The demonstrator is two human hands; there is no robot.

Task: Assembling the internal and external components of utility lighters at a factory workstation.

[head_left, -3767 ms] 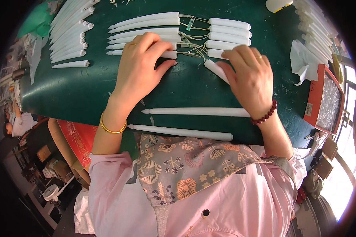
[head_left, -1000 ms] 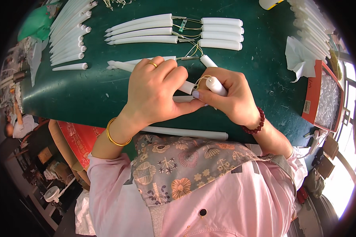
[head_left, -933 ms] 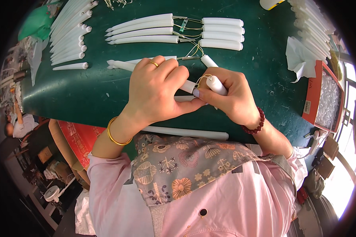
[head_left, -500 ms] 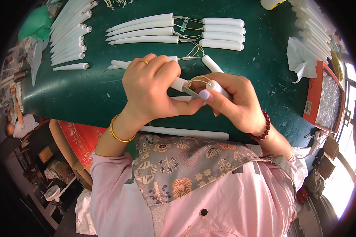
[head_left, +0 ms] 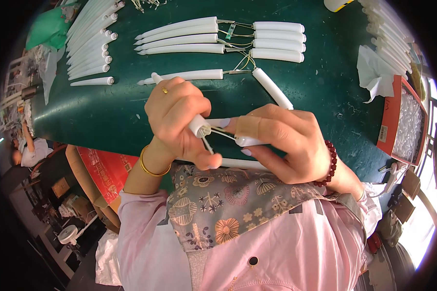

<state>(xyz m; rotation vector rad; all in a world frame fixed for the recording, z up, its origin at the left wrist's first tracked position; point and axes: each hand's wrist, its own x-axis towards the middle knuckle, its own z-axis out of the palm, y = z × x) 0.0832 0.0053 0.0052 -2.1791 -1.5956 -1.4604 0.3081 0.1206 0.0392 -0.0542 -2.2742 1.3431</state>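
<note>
My left hand [head_left: 177, 121] is wrapped round a long white candle-shaped tube [head_left: 199, 126], whose open end points at my right hand. A thin strip and pale wires [head_left: 218, 131] come out of that end, close to my left thumb. My right hand [head_left: 289, 140] grips a short white tube [head_left: 248, 141] between fingers and thumb, and the wires run to it. Just beyond my hands lies another white candle tube [head_left: 199, 74], wired to a slanting short tube [head_left: 272, 88]. Partly hidden behind my hands, a further white tube [head_left: 243, 163] lies along the near table edge.
Several white candle tubes [head_left: 194, 41] lie wired to short tubes [head_left: 279, 38] on the green table [head_left: 102, 116]. A small green circuit board [head_left: 230, 31] sits among the wires. More tubes [head_left: 90, 68] are at left. A red box [head_left: 391, 116] of clear pieces stands at right.
Both hands have shifted toward me and spread slightly apart. The candle tube has turned so its open end shows, and my left thumb has moved off my right thumb.
</note>
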